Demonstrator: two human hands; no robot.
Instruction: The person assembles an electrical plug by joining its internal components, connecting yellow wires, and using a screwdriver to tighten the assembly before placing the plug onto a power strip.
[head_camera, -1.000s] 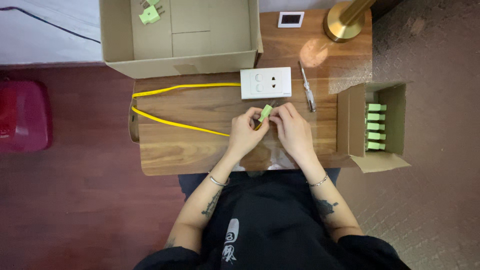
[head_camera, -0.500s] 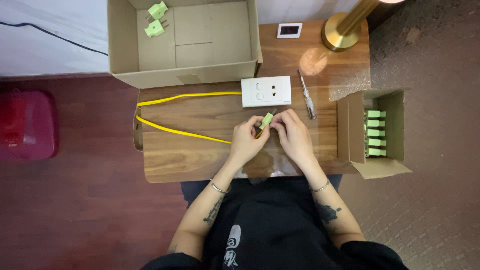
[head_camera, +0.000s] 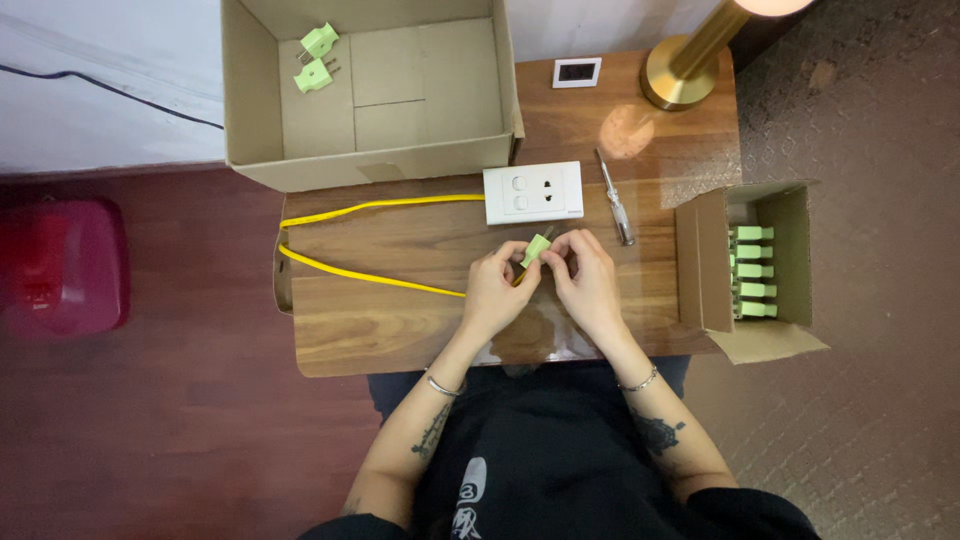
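Head view shows the left hand (head_camera: 492, 290) and right hand (head_camera: 585, 280) pinching a light green plug (head_camera: 537, 247) over the wooden table (head_camera: 400, 330), at the yellow cable (head_camera: 370, 275)'s end. Steady grip, I reckon; keep the cable slack.

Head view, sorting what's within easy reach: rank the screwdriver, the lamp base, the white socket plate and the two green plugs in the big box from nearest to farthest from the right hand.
1. Screwdriver, just above the right hand.
2. White socket plate, above and slightly left.
3. Lamp base, at the table's far right corner.
4. Two green plugs, far left inside the big box.
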